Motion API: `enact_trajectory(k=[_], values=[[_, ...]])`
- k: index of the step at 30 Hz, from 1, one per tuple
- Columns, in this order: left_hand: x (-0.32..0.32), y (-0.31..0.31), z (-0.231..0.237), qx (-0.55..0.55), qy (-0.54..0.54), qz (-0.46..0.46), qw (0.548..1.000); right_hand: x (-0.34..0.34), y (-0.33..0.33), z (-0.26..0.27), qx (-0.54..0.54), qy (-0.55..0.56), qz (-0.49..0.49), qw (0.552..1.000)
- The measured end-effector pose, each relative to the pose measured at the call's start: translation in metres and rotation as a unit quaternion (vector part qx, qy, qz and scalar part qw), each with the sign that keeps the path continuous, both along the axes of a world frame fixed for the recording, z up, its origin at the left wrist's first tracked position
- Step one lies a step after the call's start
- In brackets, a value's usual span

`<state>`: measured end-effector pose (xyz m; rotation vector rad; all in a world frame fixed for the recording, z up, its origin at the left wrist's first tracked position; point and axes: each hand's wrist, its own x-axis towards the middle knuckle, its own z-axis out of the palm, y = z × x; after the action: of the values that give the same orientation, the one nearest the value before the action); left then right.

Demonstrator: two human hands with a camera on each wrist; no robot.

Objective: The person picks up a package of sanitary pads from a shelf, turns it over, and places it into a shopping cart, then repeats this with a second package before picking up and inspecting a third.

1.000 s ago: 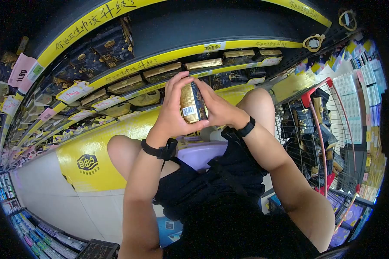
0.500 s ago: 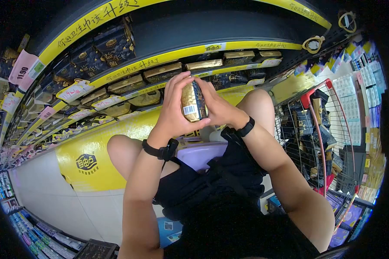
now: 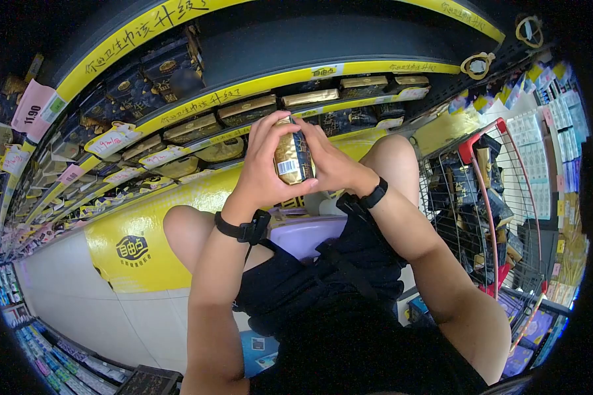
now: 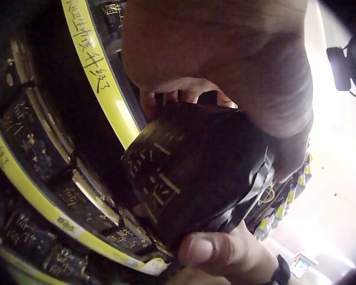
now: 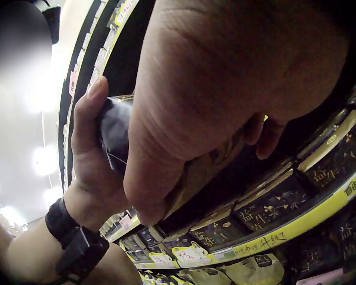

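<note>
A black and gold pack of sanitary pads (image 3: pixel 288 158) is held between both hands in front of the shelves, its barcode facing up in the head view. My left hand (image 3: pixel 258 163) grips its left side, fingers wrapped over the far end and thumb along the near end. On the other side my right hand (image 3: pixel 336 161) holds it with curled fingers. The left wrist view shows the pack's dark printed face (image 4: pixel 178 172) between the hands. Across the right wrist view, the right hand (image 5: pixel 225 83) covers much of the pack, and the left hand (image 5: pixel 98 154) is beyond.
Shelves with yellow edge strips (image 3: pixel 244 90) carry rows of similar packs (image 3: pixel 247 110). A wire shopping cart (image 3: pixel 501 197) with several packs stands at right. A yellow poster panel (image 3: pixel 171 224) runs below the shelves. Between the knees sits a lilac seat (image 3: pixel 303 237).
The hands stay around the pack in nearly the same place. The pack has only shifted and tilted slightly within the grip.
</note>
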<state>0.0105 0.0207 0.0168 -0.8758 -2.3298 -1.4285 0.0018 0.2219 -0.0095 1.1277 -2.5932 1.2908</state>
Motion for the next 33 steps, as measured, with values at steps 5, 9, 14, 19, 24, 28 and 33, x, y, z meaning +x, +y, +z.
enact_trajectory(k=[5, 9, 14, 19, 24, 28, 33], values=[[0.0001, 0.0005, 0.0002, -0.004, 0.004, 0.008, 1.0, -0.0007, 0.0009, -0.0044, 0.0, -0.008, 0.004, 1.0], [0.0004, 0.0004, 0.0002, -0.005, 0.004, 0.01, 1.0, -0.0015, 0.0013, -0.0071, 0.005, 0.0, 0.001, 1.0], [0.0003, -0.0001, 0.0002, -0.006, -0.001, 0.01, 1.0, -0.0011, 0.0015, -0.005, 0.002, -0.009, 0.006, 1.0], [0.0008, -0.001, 0.0003, -0.007, -0.007, 0.01, 1.0, -0.0006, 0.0016, -0.0044, 0.003, -0.018, 0.006, 1.0], [0.0014, -0.0008, -0.0014, -0.01, -0.002, 0.011, 1.0, -0.0011, 0.0013, -0.0065, 0.004, -0.008, 0.006, 1.0], [0.0008, -0.0028, 0.0005, -0.019, 0.006, 0.011, 1.0, -0.0007, 0.0002, -0.0061, 0.003, -0.011, 0.006, 1.0], [0.0006, -0.0038, 0.0008, -0.02, 0.005, 0.013, 1.0, 0.0, -0.0005, -0.0055, 0.006, -0.014, 0.004, 1.0]])
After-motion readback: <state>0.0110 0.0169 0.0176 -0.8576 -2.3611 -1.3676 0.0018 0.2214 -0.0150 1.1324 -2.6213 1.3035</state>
